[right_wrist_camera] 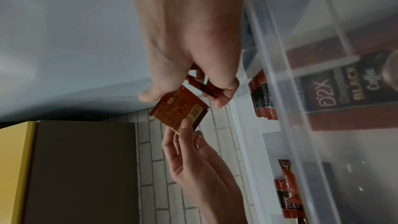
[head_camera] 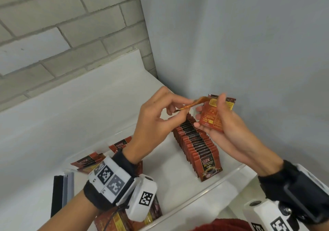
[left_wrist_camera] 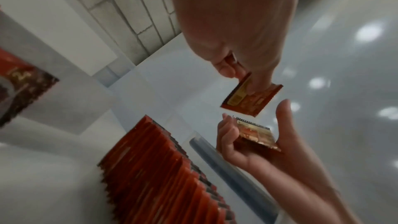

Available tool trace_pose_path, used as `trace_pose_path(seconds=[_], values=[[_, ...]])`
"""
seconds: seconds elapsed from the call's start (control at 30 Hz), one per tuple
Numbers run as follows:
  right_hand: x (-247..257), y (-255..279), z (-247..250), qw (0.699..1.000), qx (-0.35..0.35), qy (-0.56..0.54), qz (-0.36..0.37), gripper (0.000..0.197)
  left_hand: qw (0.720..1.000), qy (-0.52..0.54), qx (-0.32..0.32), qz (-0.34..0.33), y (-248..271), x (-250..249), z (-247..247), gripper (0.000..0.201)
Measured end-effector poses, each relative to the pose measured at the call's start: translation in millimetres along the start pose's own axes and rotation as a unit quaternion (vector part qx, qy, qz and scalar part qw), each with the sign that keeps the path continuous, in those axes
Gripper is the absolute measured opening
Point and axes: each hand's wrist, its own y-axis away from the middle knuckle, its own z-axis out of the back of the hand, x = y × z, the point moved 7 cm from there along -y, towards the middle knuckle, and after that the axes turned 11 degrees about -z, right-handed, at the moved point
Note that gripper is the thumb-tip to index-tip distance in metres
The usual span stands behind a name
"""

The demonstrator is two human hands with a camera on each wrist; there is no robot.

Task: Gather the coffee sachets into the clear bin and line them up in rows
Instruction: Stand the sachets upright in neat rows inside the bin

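Note:
Over the clear bin my left hand pinches one red coffee sachet by its edge; the left wrist view shows this pinched sachet hanging from the fingertips. Right beside it, my right hand grips a small stack of sachets, backs facing me. The two hands nearly touch. Under them a long row of sachets stands upright inside the bin, and this standing row also fills the lower left wrist view.
Loose sachets lie at the bin's left side, and more sachets lie under my left wrist. Black and grey flat pieces stand at the left. A brick wall and a grey wall close the corner behind.

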Motion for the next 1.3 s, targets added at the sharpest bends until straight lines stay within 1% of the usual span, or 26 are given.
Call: trace_pose_path(seconds=[0.07,0.1,0.17,0.27,0.37,0.47,0.53,0.57,0.63,0.67,0.7,0.73,0.8,0.83,0.93,1.0,1.07,1.17,1.23,1.3], values=[[-1.5,0.1,-2.6,1.0,0.005,-0.018,-0.017,0.087,0.998,-0.036,0.014,-0.043,1.9,-4.0,-3.2,0.023],[-2.1,0.9,-4.8,0.999,0.01,-0.022,-0.029,0.088,0.997,-0.045,0.029,-0.054,3.4,-3.6,-6.1,0.021],[-1.4,3.9,-8.5,0.999,0.015,-0.021,-0.043,0.084,0.996,-0.05,0.054,-0.058,6.3,-0.6,-9.8,0.018],[0.8,6.3,-6.9,0.999,0.006,-0.022,-0.043,0.07,0.995,-0.05,0.066,-0.054,7.7,2.6,-10.0,0.017],[2.4,6.4,-2.1,0.999,-0.017,0.013,-0.027,0.045,0.995,-0.054,0.071,-0.049,7.2,4.3,-9.6,0.02],[3.7,6.1,0.0,0.999,-0.024,0.041,-0.014,0.035,0.995,-0.051,0.068,-0.042,7.4,5.8,-8.3,0.024],[4.0,5.8,1.5,0.998,-0.031,0.046,-0.01,0.034,0.998,-0.039,0.05,-0.019,6.9,7.6,-6.2,0.023],[3.9,5.8,1.7,0.999,-0.032,0.041,-0.008,0.035,0.999,-0.031,0.035,0.004,6.3,9.4,-4.5,0.022],[4.0,5.4,2.1,0.999,-0.034,0.025,-0.003,0.033,0.996,0.019,0.007,0.086,6.3,15.6,-2.8,0.018],[4.2,5.3,2.9,0.999,-0.036,0.016,0.001,0.029,0.989,0.065,0.003,0.13,7.6,18.5,-4.6,0.02],[4.5,5.3,3.9,0.999,-0.039,0.008,0.005,0.025,0.981,0.109,0.002,0.159,8.9,20.3,-7.5,0.026],[4.5,5.3,4.8,0.999,-0.041,0.004,0.007,0.023,0.975,0.142,0.006,0.17,10.2,21.1,-10.4,0.033],[4.3,5.2,5.3,0.999,-0.035,0.008,0.008,0.023,0.968,0.173,0.023,0.178,13.2,22.5,-16.5,0.042],[4.2,5.1,4.9,0.999,-0.03,0.01,0.009,0.022,0.965,0.18,0.028,0.187,14.4,23.5,-18.4,0.041],[7.4,4.0,5.0,0.999,-0.021,0.015,0.024,0.022,0.954,0.206,0.037,0.217,14.8,25.2,-17.5,0.024],[9.0,3.6,3.1,0.999,-0.013,0.031,0.032,0.018,0.952,0.209,0.056,0.215,13.6,23.1,-15.6,0.02],[7.4,3.4,1.9,0.999,0.002,0.037,0.03,0.012,0.956,0.203,0.071,0.199,10.8,19.9,-12.2,0.02],[4.1,3.8,-0.6,0.998,0.014,0.061,0.017,0.025,0.962,0.188,0.08,0.178,7.1,17.5,-8.7,0.023],[5.3,4.9,-0.8,0.998,0.014,0.054,0.021,0.023,0.958,0.203,0.085,0.185,6.5,16.0,-11.1,0.024],[8.0,6.0,-1.1,0.998,0.008,0.041,0.037,0.018,0.949,0.224,0.083,0.207,6.9,16.9,-12.6,0.026]])
